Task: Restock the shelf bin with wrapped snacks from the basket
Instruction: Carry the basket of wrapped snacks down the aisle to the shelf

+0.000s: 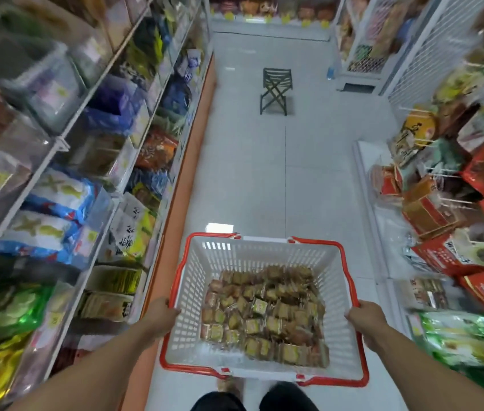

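Two hands are carrying the white basket [264, 295]: my left hand [162, 314] and right hand [366, 318] are gripping its red rims. Wrapped snacks [264, 315] are lying inside. I am keeping it level, so nothing spills.

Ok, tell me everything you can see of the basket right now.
The basket is white slotted plastic with a red rim and red handles folded down along it. It is held level above the aisle floor, in front of the person's legs. The left hand grips its left rim and the right hand its right rim. Small wrapped snacks in brown and yellow cover most of its bottom, heaped toward the right.
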A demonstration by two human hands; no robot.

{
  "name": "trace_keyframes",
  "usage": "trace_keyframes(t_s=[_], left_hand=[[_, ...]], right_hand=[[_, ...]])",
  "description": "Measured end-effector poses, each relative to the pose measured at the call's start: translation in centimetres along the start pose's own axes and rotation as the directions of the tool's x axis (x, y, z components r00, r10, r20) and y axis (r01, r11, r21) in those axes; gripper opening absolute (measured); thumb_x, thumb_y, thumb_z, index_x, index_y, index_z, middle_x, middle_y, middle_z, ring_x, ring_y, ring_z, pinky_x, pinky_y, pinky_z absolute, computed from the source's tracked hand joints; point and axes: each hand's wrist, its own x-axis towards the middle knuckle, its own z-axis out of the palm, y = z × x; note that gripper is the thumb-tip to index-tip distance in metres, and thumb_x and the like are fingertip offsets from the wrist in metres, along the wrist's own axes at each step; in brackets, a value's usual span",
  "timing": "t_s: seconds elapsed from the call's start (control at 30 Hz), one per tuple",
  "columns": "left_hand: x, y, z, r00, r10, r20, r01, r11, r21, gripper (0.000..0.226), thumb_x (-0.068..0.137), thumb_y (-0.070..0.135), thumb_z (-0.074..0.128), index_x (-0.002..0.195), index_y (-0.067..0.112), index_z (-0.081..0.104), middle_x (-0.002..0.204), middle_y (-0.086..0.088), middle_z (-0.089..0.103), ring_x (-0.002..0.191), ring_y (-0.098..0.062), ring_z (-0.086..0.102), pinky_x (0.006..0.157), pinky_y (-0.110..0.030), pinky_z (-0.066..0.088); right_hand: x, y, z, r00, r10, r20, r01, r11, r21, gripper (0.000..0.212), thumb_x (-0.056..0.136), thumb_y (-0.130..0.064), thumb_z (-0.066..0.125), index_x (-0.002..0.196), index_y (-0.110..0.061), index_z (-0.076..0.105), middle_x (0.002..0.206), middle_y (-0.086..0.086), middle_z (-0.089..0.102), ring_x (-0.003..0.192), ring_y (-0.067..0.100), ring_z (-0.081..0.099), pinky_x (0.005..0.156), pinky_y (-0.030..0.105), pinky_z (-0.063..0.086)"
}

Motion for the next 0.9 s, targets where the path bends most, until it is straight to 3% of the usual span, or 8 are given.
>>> trace_keyframes(t_s=[0.1, 0.27, 0.33, 0.4, 0.47, 0.67, 0.8, 0.9], left_hand=[[4.2, 5.6, -2.7, 0.998, 0.060, -0.004, -0.060, 0.998, 0.029, 0.039, 0.105, 0.014, 0.055, 0.142, 0.002, 0.052, 0.114, -0.013, 0.066, 0.073, -0.007, 0.058, 0.053, -0.012, 0.047], [11.9, 14.9, -5.9, 0.998, 0.052, -0.019, -0.050, 0.994, 0.096, 0.042, 0.103, 0.011, 0.056, 0.143, -0.001, 0.050, 0.128, -0.018, 0.066, 0.083, -0.021, 0.060, 0.057, -0.020, 0.051], [14.8, 18.5, -7.2, 0.998, 0.036, -0.052, -0.030, 0.994, 0.109, 0.040, 0.101, 0.012, 0.059, 0.138, -0.002, 0.055, 0.124, -0.021, 0.068, 0.092, -0.029, 0.066, 0.069, -0.031, 0.057], [17.4, 22.3, -8.5, 0.997, 0.023, -0.078, -0.015, 0.994, 0.110, 0.038, 0.101, 0.013, 0.060, 0.136, -0.001, 0.057, 0.125, -0.023, 0.067, 0.106, -0.038, 0.067, 0.087, -0.044, 0.060], [19.5, 25.9, -9.6, 0.995, 0.011, -0.094, -0.002, 0.995, 0.099, 0.037, 0.100, 0.013, 0.060, 0.135, 0.000, 0.058, 0.127, -0.021, 0.067, 0.109, -0.038, 0.067, 0.093, -0.048, 0.058], [26.4, 35.4, -12.4, 0.988, -0.045, -0.148, 0.049, 0.998, 0.025, 0.041, 0.098, 0.011, 0.061, 0.137, -0.001, 0.057, 0.128, -0.022, 0.067, 0.109, -0.036, 0.066, 0.091, -0.042, 0.058], [33.2, 41.2, -14.0, 0.986, -0.073, -0.149, 0.072, 0.997, -0.007, 0.040, 0.099, 0.010, 0.060, 0.136, -0.003, 0.055, 0.127, -0.022, 0.066, 0.112, -0.037, 0.066, 0.094, -0.044, 0.057], [38.7, 46.4, -16.1, 0.988, -0.080, -0.130, 0.079, 0.997, -0.008, 0.022, 0.099, 0.006, 0.057, 0.121, 0.002, 0.058, 0.099, -0.013, 0.064, 0.094, -0.028, 0.063, 0.085, -0.035, 0.057]], right_hand=[[2.7, -5.7, -0.2, 1.000, -0.028, -0.006, 0.028, 1.000, -0.002, 0.026, 0.085, 0.010, 0.056, 0.085, -0.011, 0.070, 0.080, 0.007, 0.073, 0.076, 0.030, 0.070, 0.066, 0.031, 0.056], [8.7, -16.3, -0.5, 0.997, -0.082, 0.008, 0.082, 0.997, -0.011, 0.028, 0.085, 0.008, 0.061, 0.081, -0.019, 0.067, 0.075, -0.002, 0.070, 0.071, 0.020, 0.068, 0.051, 0.021, 0.050], [11.3, -20.5, -0.8, 0.994, -0.106, 0.025, 0.106, 0.994, -0.017, 0.030, 0.084, 0.008, 0.063, 0.078, -0.021, 0.067, 0.072, -0.006, 0.070, 0.068, 0.016, 0.068, 0.044, 0.017, 0.047], [13.9, -24.9, -1.2, 0.990, -0.128, 0.056, 0.129, 0.992, -0.017, 0.027, 0.085, 0.008, 0.062, 0.082, -0.019, 0.068, 0.075, -0.004, 0.071, 0.071, 0.019, 0.069, 0.050, 0.020, 0.048], [16.4, -29.4, -1.6, 0.988, -0.134, 0.077, 0.137, 0.990, -0.026, 0.024, 0.086, 0.009, 0.060, 0.088, -0.013, 0.068, 0.079, 0.000, 0.070, 0.074, 0.023, 0.068, 0.058, 0.024, 0.049], [23.2, -42.6, -1.8, 0.986, -0.159, 0.048, 0.161, 0.986, -0.046, 0.026, 0.084, 0.013, 0.058, 0.103, 0.003, 0.071, 0.091, 0.017, 0.072, 0.083, 0.037, 0.068, 0.076, 0.039, 0.055], [28.8, -51.2, -0.9, 0.984, -0.175, 0.033, 0.177, 0.981, -0.072, 0.027, 0.084, 0.014, 0.057, 0.105, 0.005, 0.072, 0.094, 0.020, 0.072, 0.086, 0.040, 0.068, 0.085, 0.048, 0.059], [33.2, -57.6, 0.6, 0.985, -0.174, 0.016, 0.175, 0.982, -0.072, 0.028, 0.084, 0.013, 0.058, 0.107, 0.006, 0.071, 0.095, 0.022, 0.073, 0.087, 0.042, 0.069, 0.089, 0.055, 0.058]])
